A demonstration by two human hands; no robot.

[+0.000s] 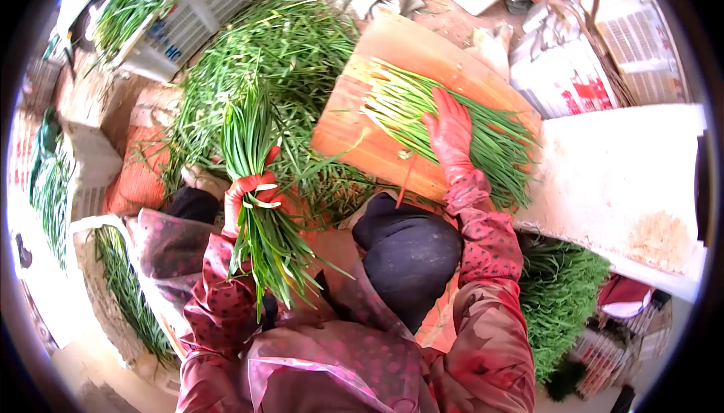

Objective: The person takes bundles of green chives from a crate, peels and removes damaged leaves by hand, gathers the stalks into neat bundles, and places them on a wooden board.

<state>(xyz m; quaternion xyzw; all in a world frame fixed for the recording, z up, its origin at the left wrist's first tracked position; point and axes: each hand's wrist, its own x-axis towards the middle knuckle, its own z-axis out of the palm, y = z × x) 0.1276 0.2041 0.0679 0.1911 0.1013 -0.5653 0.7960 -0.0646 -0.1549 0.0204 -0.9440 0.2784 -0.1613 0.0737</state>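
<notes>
My left hand (250, 193), in a red glove, is wrapped round a bunch of garlic chives (249, 138). The leaves stick out above the fist and droop below it toward my lap. On the right, my right hand (451, 133), gloved in red too, lies flat with fingers stretched over a spread layer of chives (411, 104). Their pale stem ends point left and the green leaves run down to the right. Beneath them is an orange board (338, 133). A thin red strip (406, 179) hangs at the board's near edge, close to my knee.
Loose green leaves are heaped in a large pile (264, 44) left of the board. A white crate of chives (200, 25) stands behind it. To the right are a white bucket (562, 78), a white foam box (611, 187) and more greens (562, 292).
</notes>
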